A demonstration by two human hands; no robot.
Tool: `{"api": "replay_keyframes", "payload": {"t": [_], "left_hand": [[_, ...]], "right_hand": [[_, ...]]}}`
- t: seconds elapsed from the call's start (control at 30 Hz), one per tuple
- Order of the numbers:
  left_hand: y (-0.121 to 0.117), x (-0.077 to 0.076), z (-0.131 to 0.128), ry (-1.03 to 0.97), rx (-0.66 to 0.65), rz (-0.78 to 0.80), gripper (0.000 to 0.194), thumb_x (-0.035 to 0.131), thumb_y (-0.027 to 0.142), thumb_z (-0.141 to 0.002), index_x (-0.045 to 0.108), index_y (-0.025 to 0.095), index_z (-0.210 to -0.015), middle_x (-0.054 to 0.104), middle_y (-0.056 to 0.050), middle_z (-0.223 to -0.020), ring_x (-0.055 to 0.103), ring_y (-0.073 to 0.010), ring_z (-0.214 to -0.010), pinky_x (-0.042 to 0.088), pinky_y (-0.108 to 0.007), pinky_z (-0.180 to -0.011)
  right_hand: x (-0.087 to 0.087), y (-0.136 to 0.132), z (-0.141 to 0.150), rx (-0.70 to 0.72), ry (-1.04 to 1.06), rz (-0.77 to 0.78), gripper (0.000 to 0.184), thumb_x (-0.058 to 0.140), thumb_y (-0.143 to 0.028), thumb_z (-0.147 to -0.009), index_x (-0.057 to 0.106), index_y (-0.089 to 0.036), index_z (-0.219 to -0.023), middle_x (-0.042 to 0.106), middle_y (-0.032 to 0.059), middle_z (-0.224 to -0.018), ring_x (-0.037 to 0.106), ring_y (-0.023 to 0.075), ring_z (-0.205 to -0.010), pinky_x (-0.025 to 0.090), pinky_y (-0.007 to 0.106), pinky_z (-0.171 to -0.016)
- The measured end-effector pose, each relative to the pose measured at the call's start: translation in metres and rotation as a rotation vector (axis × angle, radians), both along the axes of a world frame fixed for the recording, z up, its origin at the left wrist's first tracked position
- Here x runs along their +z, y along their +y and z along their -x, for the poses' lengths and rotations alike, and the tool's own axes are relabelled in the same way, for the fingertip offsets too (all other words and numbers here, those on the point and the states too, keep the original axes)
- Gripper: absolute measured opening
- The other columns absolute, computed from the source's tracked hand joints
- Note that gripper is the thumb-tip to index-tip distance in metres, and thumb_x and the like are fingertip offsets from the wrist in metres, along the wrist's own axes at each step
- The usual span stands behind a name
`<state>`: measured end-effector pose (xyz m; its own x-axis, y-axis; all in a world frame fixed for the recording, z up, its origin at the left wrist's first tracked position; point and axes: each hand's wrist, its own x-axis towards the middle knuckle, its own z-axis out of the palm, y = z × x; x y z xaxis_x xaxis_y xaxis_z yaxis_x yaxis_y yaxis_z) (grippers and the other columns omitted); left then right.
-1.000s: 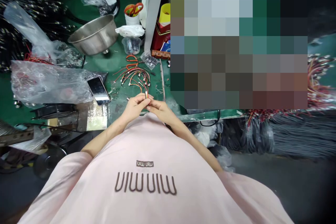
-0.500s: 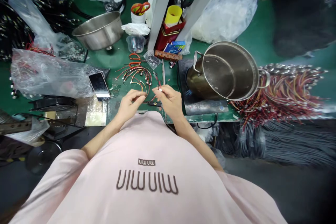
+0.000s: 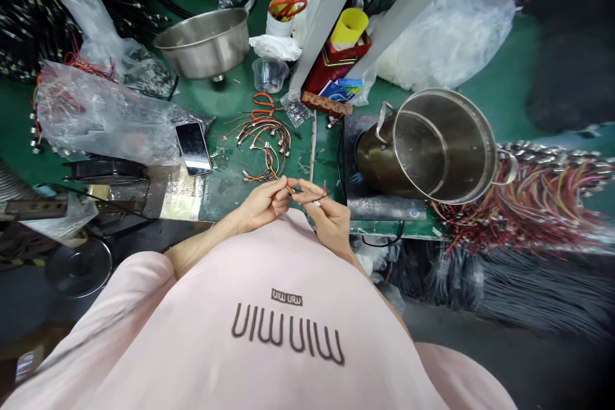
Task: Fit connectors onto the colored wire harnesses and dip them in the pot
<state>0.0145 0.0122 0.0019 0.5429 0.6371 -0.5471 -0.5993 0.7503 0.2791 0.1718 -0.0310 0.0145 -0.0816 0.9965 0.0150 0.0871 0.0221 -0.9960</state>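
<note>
My left hand is closed, with thumb and finger pinching a few thin coloured wires in front of my shirt. Close beside it, my right hand is also closed, around a slim dark and red item whose kind I cannot make out; a small white spot shows at the fingers. Its fingertips are near the pinched wire ends, but whether they touch is unclear. Beyond the hands, a loose bundle of red, black, yellow and white wires with small white connectors lies on the green bench, next to orange-handled scissors.
A phone and a plastic bag lie to the left, with a steel bowl behind. To the right, a large pot stands on a dark plate beside heaped red wires. A white post rises at the back.
My hands were together, then apart with the right lifting the slim item; now they are close again. The view has shifted, so bench things appear further right.
</note>
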Motion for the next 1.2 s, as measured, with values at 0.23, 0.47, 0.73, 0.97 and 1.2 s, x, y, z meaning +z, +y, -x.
{"api": "replay_keyframes", "payload": {"t": [0.23,0.47,0.73,0.97,1.2], "left_hand": [[0.006,-0.006,0.003,0.064,0.072,-0.008,0.022,0.056,0.028,-0.091,0.064,0.010,-0.081,0.033,0.008,-0.047,0.030,-0.0028,-0.040,0.025,-0.014,-0.041],[0.002,-0.008,0.000,0.157,-0.026,-0.138,0.026,0.063,0.037,-0.086,0.064,0.012,-0.082,0.038,0.007,-0.046,0.032,-0.0036,-0.040,0.027,-0.017,-0.042],[-0.002,-0.004,-0.010,0.234,-0.227,-0.277,0.032,0.069,0.044,-0.079,0.067,0.012,-0.082,0.047,0.005,-0.043,0.040,-0.0053,-0.040,0.030,-0.018,-0.044],[-0.003,0.011,-0.013,0.251,-0.271,-0.357,0.038,0.074,0.049,-0.071,0.063,0.013,-0.077,0.046,0.007,-0.040,0.041,-0.0060,-0.038,0.034,-0.018,-0.046],[-0.001,0.003,-0.008,0.350,-0.299,-0.354,0.036,0.076,0.047,-0.070,0.068,0.015,-0.085,0.053,0.005,-0.049,0.045,-0.0060,-0.044,0.034,-0.017,-0.046]], "right_hand": [[-0.009,-0.041,-0.032,-0.235,0.083,0.150,0.014,0.061,-0.034,-0.083,0.072,-0.027,-0.077,0.074,0.0038,-0.086,0.066,0.0255,-0.105,0.047,0.048,-0.100],[-0.034,-0.073,-0.074,-0.289,0.133,0.305,0.015,0.064,-0.039,-0.078,0.068,-0.025,-0.082,0.074,0.0057,-0.083,0.069,0.0264,-0.097,0.052,0.050,-0.092],[0.038,-0.054,-0.072,-0.617,-0.413,-0.218,0.037,0.058,-0.021,-0.085,0.061,-0.027,-0.122,0.064,0.0078,-0.122,0.060,0.0242,-0.116,0.045,0.045,-0.104],[0.014,-0.009,-0.011,0.227,-0.454,0.120,0.050,0.049,-0.033,-0.093,0.046,-0.018,-0.140,0.068,0.0076,-0.114,0.066,0.0161,-0.088,0.049,0.029,-0.081],[0.015,-0.013,-0.019,0.192,-0.542,0.161,0.027,0.044,-0.031,-0.096,0.067,-0.017,-0.096,0.068,0.0028,-0.085,0.057,0.0129,-0.073,0.035,0.022,-0.067]]}}
